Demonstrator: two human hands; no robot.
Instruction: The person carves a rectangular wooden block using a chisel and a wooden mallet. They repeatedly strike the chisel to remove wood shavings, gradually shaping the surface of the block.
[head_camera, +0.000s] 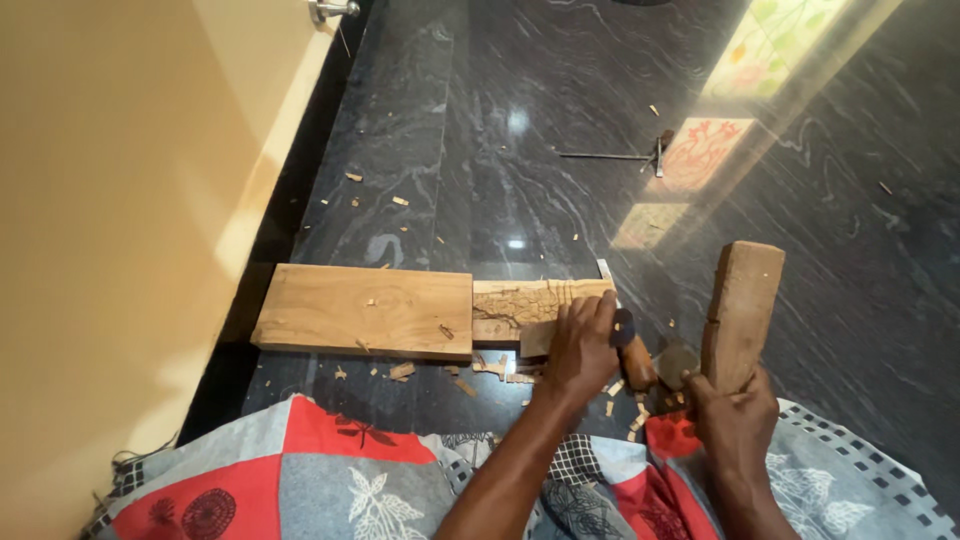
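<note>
— So, nearest first: what's in the hands?
— Over the patterned cloth (300, 480) on the lap, the right hand (735, 420) has its fingers clamped on a wooden block (742, 312), held upright like a mallet beside the chisel's butt. The left hand (582, 350) is closed around the chisel (630, 352), probably to steady it.
— And the wood?
— The plank (365, 310) lies flat on the dark floor (480, 150), just beyond the knees; the blade meets its right end, where the surface is chewed rough. Chips (400, 370) scatter around it.
— Farther off?
— A thin metal tool (620, 155) lies well apart, and a yellow wall (120, 200) runs along the left.
</note>
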